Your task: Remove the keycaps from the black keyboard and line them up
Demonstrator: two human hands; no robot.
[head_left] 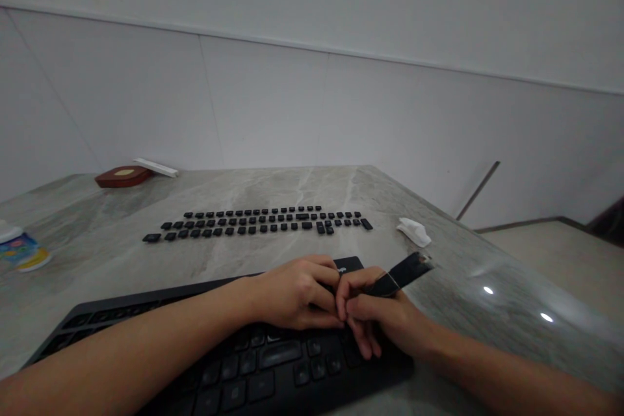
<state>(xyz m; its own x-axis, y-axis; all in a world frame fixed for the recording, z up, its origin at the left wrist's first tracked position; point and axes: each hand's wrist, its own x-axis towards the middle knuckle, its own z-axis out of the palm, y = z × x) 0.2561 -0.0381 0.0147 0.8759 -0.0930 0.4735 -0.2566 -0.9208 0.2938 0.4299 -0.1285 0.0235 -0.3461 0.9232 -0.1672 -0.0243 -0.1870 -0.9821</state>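
A black keyboard [280,352] lies at an angle on the table under both my hands, some of its keys hidden by my left forearm. My left hand [298,291] rests over its right part, fingers curled and pressed together; whatever they may hold is hidden. Touching its fingertips is my right hand [385,312], closed around a flat black tool [408,272] that sticks out up and to the right. The tool's working end is hidden by my fingers, so its kind cannot be made out. Beyond the keyboard, detached black keycaps [253,229] lie in rows.
A crumpled white tissue [414,231] lies right of the keycaps. At the left edge stands a white, colourfully labelled container [24,250]. A reddish-brown box [124,176] and a white strip [156,167] are near the wall. The table's right edge [439,211] slants toward me.
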